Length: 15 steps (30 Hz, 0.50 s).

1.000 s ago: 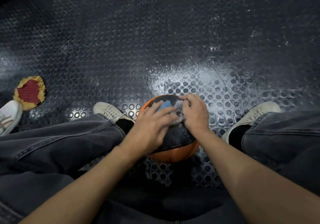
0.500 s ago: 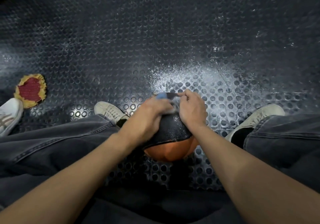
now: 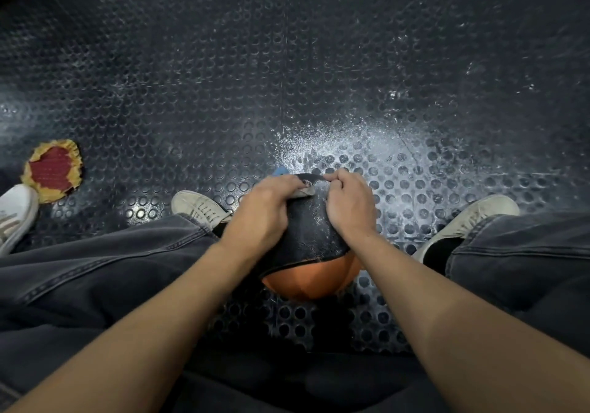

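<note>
An orange and black rubber ball (image 3: pixel 306 246) sits on the black studded rubber floor (image 3: pixel 223 77), between legs in dark grey jeans (image 3: pixel 95 272). Both hands are close together on its far top. The left hand (image 3: pixel 265 211) pinches a small grey scrap (image 3: pixel 305 192) against the ball, and a blue tip (image 3: pixel 281 171) shows past its fingers. The right hand (image 3: pixel 349 203) grips the ball with curled fingers. Beige canvas shoes (image 3: pixel 198 206) flank the ball. Beyond it lies a white powdery patch (image 3: pixel 344 144), and far left a red round cloth with a yellow frill (image 3: pixel 52 170).

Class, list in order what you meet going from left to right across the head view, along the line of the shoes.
White striped shoe, red-and-yellow pad, wearer's left shoe, left hand, ball, right hand, wearer's right shoe.
</note>
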Motion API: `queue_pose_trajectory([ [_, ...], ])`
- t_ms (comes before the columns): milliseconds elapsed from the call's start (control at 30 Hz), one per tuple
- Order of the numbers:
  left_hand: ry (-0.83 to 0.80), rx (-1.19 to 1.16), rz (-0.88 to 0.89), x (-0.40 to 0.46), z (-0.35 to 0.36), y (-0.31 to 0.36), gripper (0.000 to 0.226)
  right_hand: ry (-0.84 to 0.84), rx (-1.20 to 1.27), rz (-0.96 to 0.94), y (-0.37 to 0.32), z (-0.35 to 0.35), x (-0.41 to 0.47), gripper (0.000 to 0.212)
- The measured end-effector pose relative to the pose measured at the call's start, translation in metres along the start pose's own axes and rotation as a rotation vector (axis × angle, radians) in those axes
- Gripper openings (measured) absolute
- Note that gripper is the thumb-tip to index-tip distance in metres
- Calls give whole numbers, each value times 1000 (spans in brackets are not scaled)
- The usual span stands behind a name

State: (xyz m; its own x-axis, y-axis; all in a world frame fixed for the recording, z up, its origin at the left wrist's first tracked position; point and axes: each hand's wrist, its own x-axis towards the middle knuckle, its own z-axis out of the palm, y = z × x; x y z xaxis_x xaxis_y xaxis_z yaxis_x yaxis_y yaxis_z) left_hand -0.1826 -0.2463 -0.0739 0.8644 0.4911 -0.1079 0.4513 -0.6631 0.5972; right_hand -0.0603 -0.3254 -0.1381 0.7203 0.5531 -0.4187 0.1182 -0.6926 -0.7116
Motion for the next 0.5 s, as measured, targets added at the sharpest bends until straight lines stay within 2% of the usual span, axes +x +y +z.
queue_pose_trajectory([
  [33,13,34,22,-3,4,5,39,18,10,8,-1,1,1,27],
  [133,-220,167,348,-30,7,1,44,34,19,-15,8,-3,0,28],
  [167,-235,166,381,-27,2,-7,44,21,16,-31,10,-4,-1,29],
  [200,-205,132,304,-16,-1,-12,43,8,8,-36,10,-5,-2,29],
  [267,-67,34,12,3,-1,-11,43,-4,-18,-14,6,-4,-3,29],
  [300,-11,66,-46,3,2,-5,45,3,-25,-6,5,-4,-3,29],
  [333,-27,106,22,-4,8,-2,47,11,-25,-6,6,-5,-2,29],
  [433,-289,247,418,-35,11,-6,53,8,-6,-18,14,-11,1,30],
  [467,-285,244,442,-32,7,-11,51,-5,6,-29,14,-10,2,30],
  [500,-248,189,353,-23,2,-13,48,-17,11,-31,13,-7,1,30],
])
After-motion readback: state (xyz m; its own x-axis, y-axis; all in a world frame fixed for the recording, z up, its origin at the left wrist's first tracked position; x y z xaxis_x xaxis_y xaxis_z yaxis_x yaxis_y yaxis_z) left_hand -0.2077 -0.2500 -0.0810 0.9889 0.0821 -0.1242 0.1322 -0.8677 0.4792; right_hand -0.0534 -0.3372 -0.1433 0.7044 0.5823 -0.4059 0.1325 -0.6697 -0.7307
